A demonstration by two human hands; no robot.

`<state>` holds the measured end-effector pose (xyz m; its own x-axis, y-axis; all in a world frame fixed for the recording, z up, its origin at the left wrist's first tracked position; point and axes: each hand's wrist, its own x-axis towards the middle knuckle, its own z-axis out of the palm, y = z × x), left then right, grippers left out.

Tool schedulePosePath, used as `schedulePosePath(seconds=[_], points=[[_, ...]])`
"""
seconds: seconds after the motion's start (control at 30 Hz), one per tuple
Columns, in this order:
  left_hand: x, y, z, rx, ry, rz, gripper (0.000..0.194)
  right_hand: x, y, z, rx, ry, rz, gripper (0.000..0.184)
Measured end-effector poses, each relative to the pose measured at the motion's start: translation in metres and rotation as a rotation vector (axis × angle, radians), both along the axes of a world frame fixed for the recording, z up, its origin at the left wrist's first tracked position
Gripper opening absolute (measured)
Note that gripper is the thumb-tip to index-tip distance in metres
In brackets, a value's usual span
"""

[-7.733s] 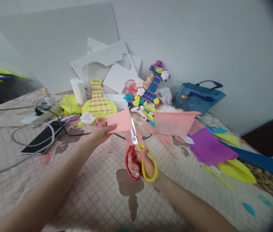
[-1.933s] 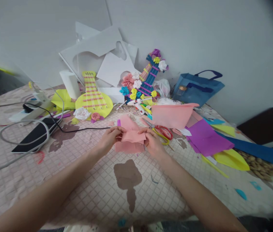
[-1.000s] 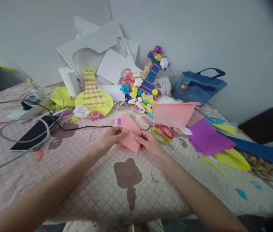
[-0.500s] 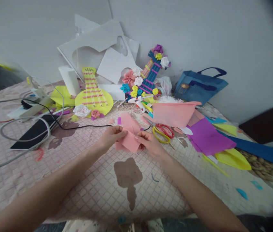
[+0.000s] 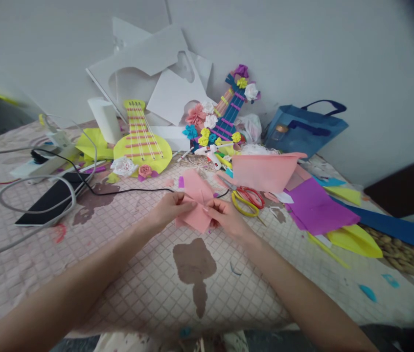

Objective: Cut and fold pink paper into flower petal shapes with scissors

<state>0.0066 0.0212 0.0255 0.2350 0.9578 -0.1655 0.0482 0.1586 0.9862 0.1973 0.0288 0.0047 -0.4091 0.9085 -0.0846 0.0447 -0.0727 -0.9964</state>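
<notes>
A small square of pink paper (image 5: 198,221) is held low over the middle of the table, turned so one corner points towards me. My left hand (image 5: 173,208) pinches its left side between thumb and fingers. On the right side, my right hand (image 5: 225,216) grips it the same way. Beneath and behind it lies more pink paper (image 5: 194,183), partly covered by the held piece. Scissors (image 5: 245,199) with one red and one yellow handle rest just right of my right hand. Past them stands a larger folded pink sheet (image 5: 262,173).
Behind my hands are a yellow paper guitar (image 5: 143,146), a blue flowered guitar (image 5: 231,115) and a white glue gun (image 5: 211,157). A power strip (image 5: 41,165) and a black tablet-like slab (image 5: 55,198) lie left. Purple paper (image 5: 319,208) and a blue bag (image 5: 304,129) are right.
Earlier my right hand held the scissors; they now lie on the table and both hands hold the pink paper. The paper has turned cornerwise, and my left thumb has shifted slightly inward across it.
</notes>
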Motion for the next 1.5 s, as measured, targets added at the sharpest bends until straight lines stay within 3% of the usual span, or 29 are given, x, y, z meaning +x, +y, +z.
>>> schedulePosePath(seconds=[0.13, 0.37, 1.3, 1.5], points=[[-0.0009, 0.0020, -0.0017, -0.005, -0.043, 0.013, 0.034, -0.0012, -0.0016, 0.0022, -0.038, 0.019, -0.020, 0.039], [-0.0008, 0.0019, -0.0021, -0.012, -0.012, 0.043, 0.034, 0.0004, -0.0029, 0.0065, 0.037, -0.050, 0.032, 0.034], [-0.0046, 0.0057, -0.0092, -0.018, 0.010, 0.067, 0.035, 0.0026, -0.0002, 0.0047, -0.001, 0.003, 0.020, 0.031], [-0.0044, 0.0047, -0.0057, 0.059, 0.078, 0.065, 0.036, 0.0037, -0.0005, 0.0088, 0.075, -0.070, 0.021, 0.030]])
